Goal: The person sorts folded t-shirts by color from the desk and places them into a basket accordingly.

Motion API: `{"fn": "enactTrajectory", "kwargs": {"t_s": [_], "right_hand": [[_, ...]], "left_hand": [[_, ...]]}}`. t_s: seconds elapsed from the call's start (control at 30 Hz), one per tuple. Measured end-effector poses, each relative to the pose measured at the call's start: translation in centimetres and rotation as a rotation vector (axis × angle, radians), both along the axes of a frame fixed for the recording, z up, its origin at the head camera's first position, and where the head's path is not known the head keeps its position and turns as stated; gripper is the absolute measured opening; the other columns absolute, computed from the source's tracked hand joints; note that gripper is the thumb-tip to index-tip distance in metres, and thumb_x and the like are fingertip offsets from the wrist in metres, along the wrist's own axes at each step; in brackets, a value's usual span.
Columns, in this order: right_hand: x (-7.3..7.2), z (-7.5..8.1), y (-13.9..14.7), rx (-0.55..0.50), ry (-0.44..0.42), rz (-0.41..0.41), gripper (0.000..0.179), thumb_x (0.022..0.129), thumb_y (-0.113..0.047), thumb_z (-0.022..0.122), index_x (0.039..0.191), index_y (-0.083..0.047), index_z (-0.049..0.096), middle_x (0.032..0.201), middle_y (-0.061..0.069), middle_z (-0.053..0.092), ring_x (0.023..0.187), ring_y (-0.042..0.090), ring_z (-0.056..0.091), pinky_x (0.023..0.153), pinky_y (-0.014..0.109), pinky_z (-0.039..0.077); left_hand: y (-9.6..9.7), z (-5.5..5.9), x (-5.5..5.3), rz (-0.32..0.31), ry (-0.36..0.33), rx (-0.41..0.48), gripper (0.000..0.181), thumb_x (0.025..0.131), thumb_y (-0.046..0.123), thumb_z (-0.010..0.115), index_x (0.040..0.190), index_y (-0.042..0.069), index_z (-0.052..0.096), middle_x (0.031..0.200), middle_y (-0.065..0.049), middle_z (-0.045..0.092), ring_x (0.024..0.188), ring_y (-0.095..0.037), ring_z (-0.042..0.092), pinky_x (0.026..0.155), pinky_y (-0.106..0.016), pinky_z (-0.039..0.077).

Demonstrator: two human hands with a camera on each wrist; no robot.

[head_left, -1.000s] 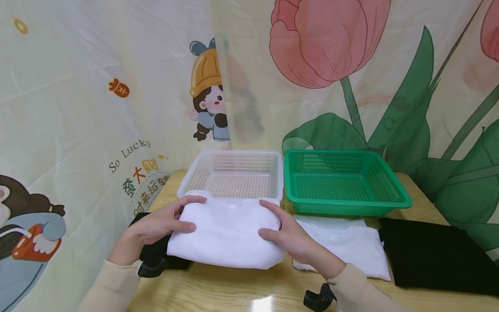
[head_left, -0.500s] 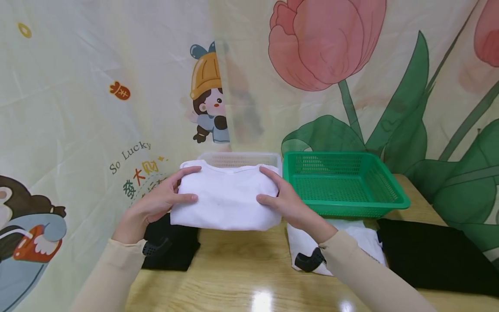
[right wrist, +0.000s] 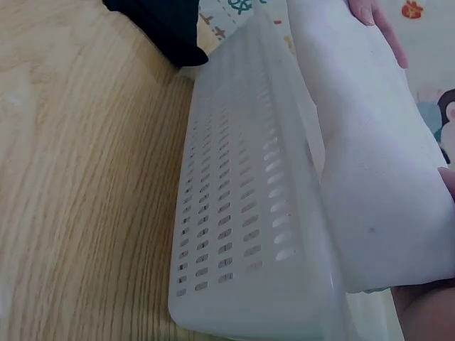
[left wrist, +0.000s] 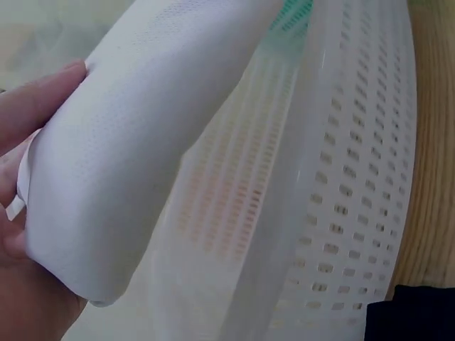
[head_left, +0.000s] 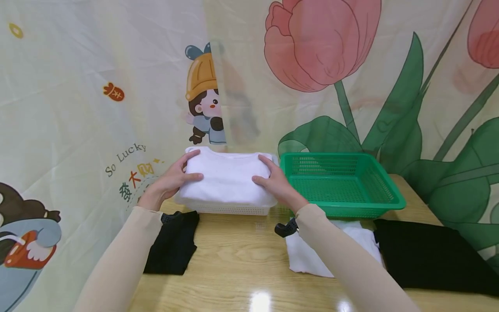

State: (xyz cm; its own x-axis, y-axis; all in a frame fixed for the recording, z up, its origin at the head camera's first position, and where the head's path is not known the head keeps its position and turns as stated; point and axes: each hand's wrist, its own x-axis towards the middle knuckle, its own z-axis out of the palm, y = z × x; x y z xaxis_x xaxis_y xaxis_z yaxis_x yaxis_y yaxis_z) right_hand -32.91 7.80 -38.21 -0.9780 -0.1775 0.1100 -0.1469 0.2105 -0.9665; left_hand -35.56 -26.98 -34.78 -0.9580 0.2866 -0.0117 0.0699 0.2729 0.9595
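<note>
White shirt (head_left: 226,180) was held over the white basket (head_left: 230,209), left hand (head_left: 170,180) and right hand (head_left: 276,180) pinching opposite ends, arms (head_left: 117,253) stretched forward.

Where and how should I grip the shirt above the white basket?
Grip the folded white shirt by its two short ends, coming from left and right, as the left hand and right hand do, thumbs on the near face. It's wide and soft, so held at one end it would likely sag.
</note>
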Motion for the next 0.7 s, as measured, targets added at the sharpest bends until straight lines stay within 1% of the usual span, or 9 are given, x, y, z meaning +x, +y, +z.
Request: {"fn": "enactTrajectory", "kwargs": {"t_s": [0.13, 0.3, 0.37, 0.5, 0.6, 0.7], "right_hand": [[-1.5, -0.5, -0.7, 0.000, -0.029, -0.026, 0.078, 0.101, -0.017, 0.074, 0.167, -0.031, 0.035, 0.173, 0.009, 0.028, 0.159, 0.030, 0.027, 0.126, 0.053, 0.031], [-3.0, -1.4, -1.5, -0.035, -0.079, -0.021, 0.080, 0.101, -0.009, 0.072, 0.168, -0.026, 0.033, 0.175, 0.009, 0.024, 0.159, 0.033, 0.025, 0.125, 0.054, 0.031], [-3.3, -1.7, -1.7, -0.057, -0.106, -0.020, 0.080, 0.101, -0.004, 0.071, 0.168, -0.024, 0.032, 0.176, 0.010, 0.022, 0.159, 0.034, 0.024, 0.124, 0.055, 0.032], [-3.7, -2.1, -2.2, -0.069, -0.146, -0.026, 0.081, 0.100, -0.001, 0.070, 0.169, -0.021, 0.031, 0.175, 0.012, 0.021, 0.158, 0.036, 0.026, 0.122, 0.057, 0.035], [-4.0, -2.2, -2.4, -0.060, -0.163, -0.037, 0.082, 0.100, 0.000, 0.071, 0.169, -0.019, 0.031, 0.175, 0.014, 0.021, 0.158, 0.037, 0.027, 0.121, 0.058, 0.036], [-4.2, -2.4, -2.6, -0.045, -0.159, -0.052, 0.082, 0.099, 0.000, 0.071, 0.169, -0.016, 0.031, 0.175, 0.015, 0.021, 0.158, 0.037, 0.026, 0.123, 0.057, 0.034]], "left_hand": [[-0.3, -0.8, -1.6, 0.024, -0.010, -0.002, 0.095, 0.095, 0.008, 0.080, 0.169, 0.035, 0.028, 0.177, -0.010, 0.003, 0.152, -0.040, 0.023, 0.124, -0.064, 0.023], [-0.7, -2.4, -3.2, 0.025, -0.052, 0.001, 0.096, 0.096, 0.006, 0.079, 0.170, 0.033, 0.024, 0.178, -0.010, 0.002, 0.151, -0.040, 0.023, 0.125, -0.058, 0.023], [-0.8, -3.1, -3.7, 0.023, -0.071, 0.008, 0.097, 0.096, 0.007, 0.079, 0.171, 0.033, 0.023, 0.178, -0.011, 0.002, 0.152, -0.040, 0.023, 0.125, -0.057, 0.023], [-0.9, -4.5, -4.4, 0.040, -0.104, 0.022, 0.098, 0.095, 0.007, 0.081, 0.170, 0.034, 0.024, 0.179, -0.009, 0.001, 0.154, -0.039, 0.024, 0.126, -0.058, 0.025], [-0.8, -5.1, -4.9, 0.053, -0.113, 0.024, 0.098, 0.094, 0.007, 0.081, 0.170, 0.035, 0.025, 0.179, -0.009, -0.001, 0.157, -0.039, 0.020, 0.127, -0.058, 0.021], [-0.4, -5.4, -5.4, 0.063, -0.111, 0.012, 0.099, 0.093, 0.009, 0.083, 0.169, 0.035, 0.027, 0.179, -0.009, -0.006, 0.160, -0.037, 0.012, 0.129, -0.058, 0.013]]}}
